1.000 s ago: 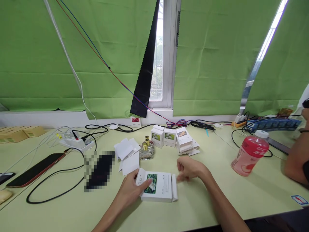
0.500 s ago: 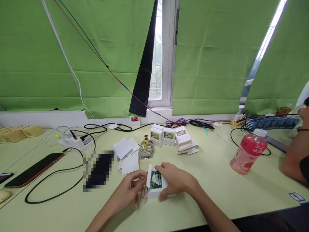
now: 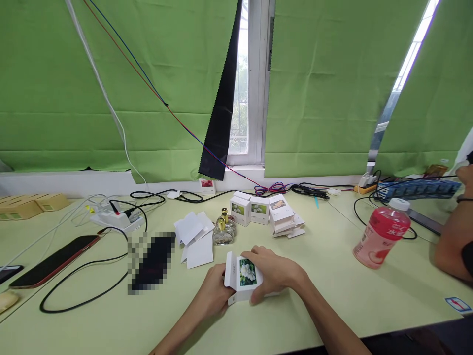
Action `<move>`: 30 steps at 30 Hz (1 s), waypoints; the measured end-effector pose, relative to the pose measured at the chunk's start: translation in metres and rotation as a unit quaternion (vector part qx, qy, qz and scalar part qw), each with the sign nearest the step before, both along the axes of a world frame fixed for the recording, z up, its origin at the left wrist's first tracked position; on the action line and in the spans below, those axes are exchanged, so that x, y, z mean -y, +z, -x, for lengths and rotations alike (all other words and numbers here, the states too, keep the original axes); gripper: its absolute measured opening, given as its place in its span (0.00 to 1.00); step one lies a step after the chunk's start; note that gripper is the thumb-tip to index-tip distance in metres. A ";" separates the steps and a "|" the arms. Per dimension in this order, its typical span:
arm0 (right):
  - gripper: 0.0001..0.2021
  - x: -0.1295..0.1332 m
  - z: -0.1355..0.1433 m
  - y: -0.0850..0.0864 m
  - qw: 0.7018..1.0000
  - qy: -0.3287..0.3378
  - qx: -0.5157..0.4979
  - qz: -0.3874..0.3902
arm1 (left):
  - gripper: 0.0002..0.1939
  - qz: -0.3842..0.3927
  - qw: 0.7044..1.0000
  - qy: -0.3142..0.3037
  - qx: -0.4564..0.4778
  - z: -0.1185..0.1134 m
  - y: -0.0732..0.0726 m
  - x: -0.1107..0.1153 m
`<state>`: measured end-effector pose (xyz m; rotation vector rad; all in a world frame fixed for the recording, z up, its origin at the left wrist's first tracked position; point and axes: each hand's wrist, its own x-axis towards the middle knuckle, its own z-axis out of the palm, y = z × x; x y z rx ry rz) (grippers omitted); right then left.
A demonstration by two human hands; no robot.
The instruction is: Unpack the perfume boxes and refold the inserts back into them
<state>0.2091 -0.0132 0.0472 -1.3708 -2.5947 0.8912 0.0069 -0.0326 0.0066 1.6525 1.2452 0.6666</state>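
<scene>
The only view comes from a camera worn on the person's head, above the near side of the desk (image 3: 318, 305), facing forward and tilted down. It looks over both forearms, which enter from the bottom edge; the left hand (image 3: 214, 291) and right hand (image 3: 273, 268) meet at the white box (image 3: 248, 273) low and near the middle, close to the lens. The span is wide, running from the phone (image 3: 55, 261) at left to another person's arm (image 3: 453, 236) at right. Beyond the desk, the camera faces the green curtains (image 3: 332, 88) and the narrow window (image 3: 240, 108) roughly head-on, farther away.
</scene>
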 end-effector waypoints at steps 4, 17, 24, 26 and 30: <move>0.46 -0.005 -0.016 0.001 1.000 -0.006 0.005 0.027 | 0.07 -0.059 0.998 -0.003 -0.008 0.007 0.002 -0.003; 0.42 -0.014 -0.070 -0.001 0.995 -0.085 0.027 0.041 | 0.23 0.025 0.998 -0.047 0.025 0.043 0.029 -0.028; 0.39 -0.013 -0.070 0.003 0.989 -0.131 0.030 0.054 | 0.17 -0.116 0.989 0.004 -0.091 0.040 0.062 -0.042; 0.39 -0.012 -0.069 0.002 0.988 -0.140 0.024 0.056 | 0.13 -0.180 0.975 0.009 -0.133 0.031 0.071 -0.046; 0.40 -0.012 -0.069 0.000 0.988 -0.137 0.001 0.066 | 0.07 -0.262 0.937 -0.005 -0.231 0.011 0.083 -0.052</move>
